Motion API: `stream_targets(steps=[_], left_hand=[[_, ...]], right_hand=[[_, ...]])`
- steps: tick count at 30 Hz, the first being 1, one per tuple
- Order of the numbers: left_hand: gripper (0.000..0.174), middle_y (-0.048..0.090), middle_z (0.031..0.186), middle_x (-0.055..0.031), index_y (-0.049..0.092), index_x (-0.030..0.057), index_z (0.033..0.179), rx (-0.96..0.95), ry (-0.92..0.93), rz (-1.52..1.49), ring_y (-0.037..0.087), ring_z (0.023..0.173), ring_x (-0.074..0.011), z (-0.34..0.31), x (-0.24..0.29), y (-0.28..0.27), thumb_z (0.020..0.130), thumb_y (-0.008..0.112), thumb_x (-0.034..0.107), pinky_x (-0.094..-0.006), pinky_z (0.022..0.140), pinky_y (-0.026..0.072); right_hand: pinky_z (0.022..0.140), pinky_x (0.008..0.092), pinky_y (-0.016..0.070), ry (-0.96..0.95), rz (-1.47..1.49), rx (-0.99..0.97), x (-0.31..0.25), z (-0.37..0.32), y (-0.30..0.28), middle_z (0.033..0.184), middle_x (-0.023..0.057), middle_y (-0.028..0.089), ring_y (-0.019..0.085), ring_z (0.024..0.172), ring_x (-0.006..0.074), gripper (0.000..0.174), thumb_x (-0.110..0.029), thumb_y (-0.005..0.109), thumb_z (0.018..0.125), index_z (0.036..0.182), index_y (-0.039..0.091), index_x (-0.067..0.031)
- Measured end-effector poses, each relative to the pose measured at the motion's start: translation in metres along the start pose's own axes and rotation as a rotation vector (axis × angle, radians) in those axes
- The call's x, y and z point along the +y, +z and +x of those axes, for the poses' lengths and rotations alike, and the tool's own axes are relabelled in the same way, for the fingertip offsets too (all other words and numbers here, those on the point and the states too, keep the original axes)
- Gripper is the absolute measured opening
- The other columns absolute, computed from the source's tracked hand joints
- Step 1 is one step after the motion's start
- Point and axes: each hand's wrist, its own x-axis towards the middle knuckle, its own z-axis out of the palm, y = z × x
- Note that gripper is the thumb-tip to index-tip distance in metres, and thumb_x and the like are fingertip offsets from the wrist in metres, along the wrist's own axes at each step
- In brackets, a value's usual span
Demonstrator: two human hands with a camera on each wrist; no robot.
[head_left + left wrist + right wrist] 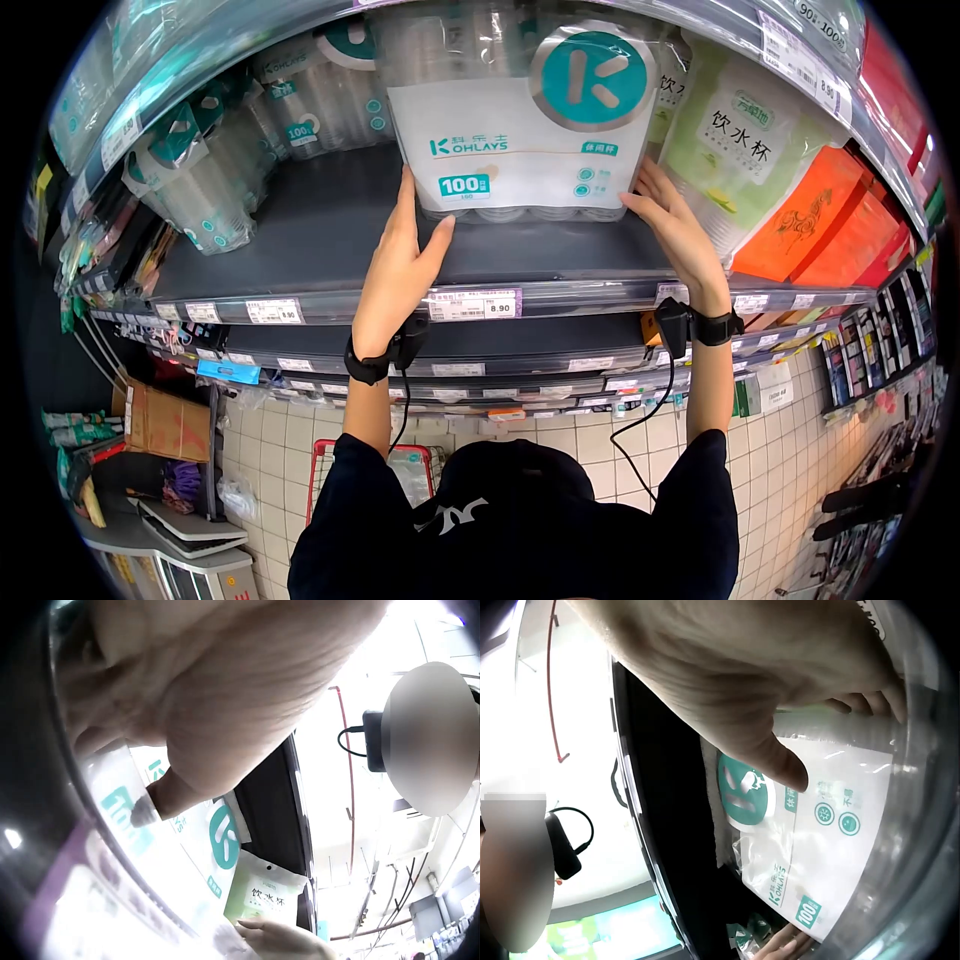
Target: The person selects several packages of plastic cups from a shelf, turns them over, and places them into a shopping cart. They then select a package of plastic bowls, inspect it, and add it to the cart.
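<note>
A large clear pack of plastic cups point(520, 150) with a white-and-teal label sits between my two hands on the dark grey shelf point(330, 215). My left hand point(395, 265) holds its left side, fingers pointing up along the edge and thumb by the lower front. In the left wrist view that thumb lies over the pack's "100" mark. My right hand point(685, 225) grips the opposite side. Its thumb point(787, 769) presses the label front, while the other fingers reach round the side and are partly hidden.
Close by my right hand stands a green pack of drinking cups point(735, 130), beside orange packages point(800, 220). More cup packs point(205, 175) stand at the shelf's left. A price-tag rail point(560, 302) runs along the front edge. Below is a red-rimmed cart point(322, 465) on the tiled floor.
</note>
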Motion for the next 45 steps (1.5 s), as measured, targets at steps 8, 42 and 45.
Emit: stream_targets(steps=[8, 42, 45], left_hand=[[0.059, 0.043, 0.135, -0.0217, 0.025, 0.0020, 0.140, -0.006, -0.054, -0.349, 0.040, 0.128, -0.0298, 0.000, -0.001, -0.014, 0.091, 0.054, 0.012, -0.0441, 0.103, 0.0348], [0.034, 0.059, 0.113, -0.0180, 0.056, -0.0005, 0.114, -0.124, 0.058, 0.208, 0.056, 0.106, -0.0304, -0.073, -0.023, -0.087, 0.085, 0.061, 0.016, -0.0384, 0.089, 0.0420], [0.035, 0.059, 0.115, -0.0158, 0.056, 0.0012, 0.116, -0.048, 0.118, 0.095, 0.054, 0.106, -0.0342, -0.088, -0.088, -0.075, 0.084, 0.060, 0.015, -0.0406, 0.090, 0.0415]], right_hand=[[0.096, 0.0340, 0.0401, -0.032, -0.203, 0.110, -0.008, -0.015, 0.018, 0.121, 0.0194, 0.049, 0.049, 0.114, 0.0237, 0.067, -0.020, 0.069, 0.082, 0.131, 0.034, 0.0080], [0.083, 0.0282, 0.0448, -0.002, -0.913, 0.135, 0.046, -0.094, 0.014, 0.093, 0.0089, 0.064, 0.058, 0.089, 0.0161, 0.029, -0.009, 0.075, 0.070, 0.093, 0.063, 0.0028], [0.082, 0.0281, 0.0447, -0.033, -0.851, 0.178, 0.052, -0.098, 0.017, 0.092, 0.0088, 0.064, 0.058, 0.089, 0.0161, 0.028, -0.009, 0.076, 0.070, 0.093, 0.063, 0.0028]])
